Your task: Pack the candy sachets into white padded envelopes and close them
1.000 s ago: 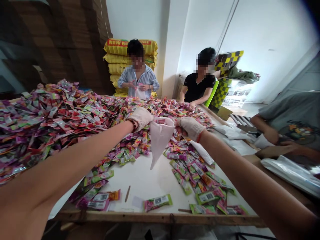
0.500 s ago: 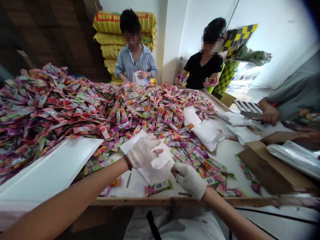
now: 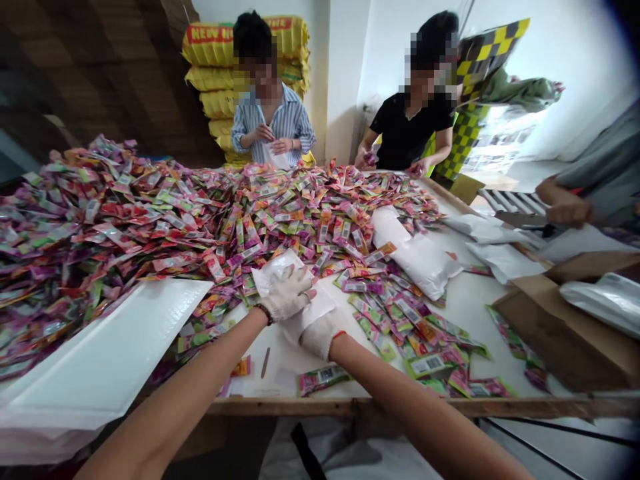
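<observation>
A white padded mailer (image 3: 274, 265) lies on the table in front of me. My left hand (image 3: 289, 293), in a pale knit glove with bare fingertips, rests flat across it with the fingers spread. At the mailer's near end is my right hand (image 3: 320, 335), gloved the same way; its fingers are hidden against the white material, so their grip does not show. Small colourful candy packets (image 3: 373, 287) surround the mailer. One packet (image 3: 324, 379) sits just below my right hand, near the table edge.
A large heap of packets (image 3: 125, 220) covers the left and back. Blank mailers (image 3: 110, 347) are stacked at left. Filled white mailers (image 3: 425, 263) lie at right, near an open cardboard box (image 3: 555, 333). Two people stand opposite; another person's hand (image 3: 570, 208) is at far right.
My right hand has moved left, from beside the mailer onto its near end. My left hand has flattened on the mailer. The loose white flap now lies lower under my hands.
</observation>
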Demonstrator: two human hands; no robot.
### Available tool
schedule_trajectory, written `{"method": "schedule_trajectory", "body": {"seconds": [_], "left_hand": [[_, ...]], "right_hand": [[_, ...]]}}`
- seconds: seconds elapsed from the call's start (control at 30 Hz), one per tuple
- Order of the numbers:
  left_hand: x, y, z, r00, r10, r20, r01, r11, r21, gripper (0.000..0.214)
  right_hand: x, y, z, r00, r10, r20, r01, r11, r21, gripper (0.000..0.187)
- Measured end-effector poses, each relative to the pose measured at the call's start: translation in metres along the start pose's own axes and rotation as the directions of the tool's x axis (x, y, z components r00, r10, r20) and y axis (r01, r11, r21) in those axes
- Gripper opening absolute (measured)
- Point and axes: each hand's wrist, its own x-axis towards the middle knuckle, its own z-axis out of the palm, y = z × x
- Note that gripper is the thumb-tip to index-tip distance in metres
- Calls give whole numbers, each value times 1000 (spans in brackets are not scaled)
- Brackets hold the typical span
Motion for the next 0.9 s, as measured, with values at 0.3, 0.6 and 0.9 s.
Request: {"method": "schedule_trajectory", "body": {"seconds": [0.3, 0.6, 0.9], "left_hand": [[-17, 14, 29, 985, 40, -170, -24, 995, 96, 53], [-17, 16, 41, 972, 67, -223, -34, 988, 148, 52], [-15, 10, 40, 963, 111, -247, -93, 992, 82, 44]], "right_hand": [[-73, 27, -43, 904, -47, 425, 195, 929, -314, 22], [-9, 42, -17, 900, -231, 369, 325, 921, -216, 12], [-13, 57, -19, 932, -266, 247, 297, 950, -99, 22]]}}
